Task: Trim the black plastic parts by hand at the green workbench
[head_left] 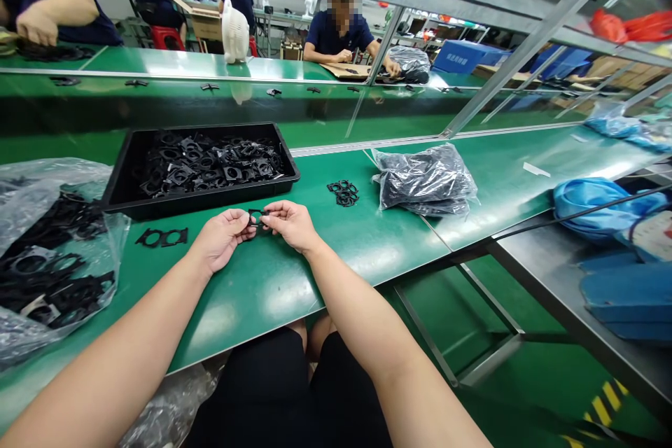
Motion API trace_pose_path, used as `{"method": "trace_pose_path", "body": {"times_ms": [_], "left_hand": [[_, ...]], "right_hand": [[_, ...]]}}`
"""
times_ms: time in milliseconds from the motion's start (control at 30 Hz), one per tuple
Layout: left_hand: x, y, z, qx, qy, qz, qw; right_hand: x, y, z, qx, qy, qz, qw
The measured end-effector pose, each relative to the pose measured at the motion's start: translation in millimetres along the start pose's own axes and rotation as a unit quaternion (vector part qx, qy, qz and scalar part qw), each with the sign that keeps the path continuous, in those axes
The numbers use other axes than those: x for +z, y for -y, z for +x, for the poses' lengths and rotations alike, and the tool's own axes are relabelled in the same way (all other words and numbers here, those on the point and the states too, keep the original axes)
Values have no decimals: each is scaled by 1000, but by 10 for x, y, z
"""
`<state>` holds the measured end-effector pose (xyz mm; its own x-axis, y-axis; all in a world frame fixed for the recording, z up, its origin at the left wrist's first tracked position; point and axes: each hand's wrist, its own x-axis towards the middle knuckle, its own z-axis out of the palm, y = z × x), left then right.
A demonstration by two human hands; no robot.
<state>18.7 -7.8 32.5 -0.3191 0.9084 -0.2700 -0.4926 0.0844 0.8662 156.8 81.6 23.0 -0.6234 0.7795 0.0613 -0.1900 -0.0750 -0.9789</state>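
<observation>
Between my two hands, just above the green bench, is a small black plastic frame (255,218) with an opening in its middle. My left hand (225,236) pinches its left side, and my right hand (292,224) grips the right edge with thumb and fingers. Two black plates with round holes (162,237) lie on the bench to the left of my left hand. Behind my hands stands a black tray (204,196) heaped with similar black parts. A small pile of black rings (344,193) rests to the right of my right hand.
An open plastic bag of black parts (57,259) lies at the left. A wrapped bag (428,178) sits at the right. Beyond a conveyor carrying spaced black parts (210,87), several co-workers sit, near a white fan (234,33). A metal post (535,42) slants at the right.
</observation>
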Motion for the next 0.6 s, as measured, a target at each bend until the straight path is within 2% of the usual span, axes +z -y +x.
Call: {"method": "trace_pose_path", "body": {"times_ms": [167, 333, 400, 533, 600], "left_hand": [[-13, -34, -33, -36, 64, -47, 996], [27, -58, -80, -42, 112, -95, 988], [39, -55, -86, -36, 101, -95, 990], [42, -42, -67, -18, 22, -72, 997], [38, -38, -53, -13, 14, -63, 998]], "right_hand": [[-2, 36, -20, 32, 16, 23, 999], [-10, 46, -20, 43, 41, 55, 997], [-13, 44, -15, 45, 47, 59, 996], [-20, 33, -1, 43, 38, 61, 997], [-27, 25, 4, 43, 30, 60, 997]]}}
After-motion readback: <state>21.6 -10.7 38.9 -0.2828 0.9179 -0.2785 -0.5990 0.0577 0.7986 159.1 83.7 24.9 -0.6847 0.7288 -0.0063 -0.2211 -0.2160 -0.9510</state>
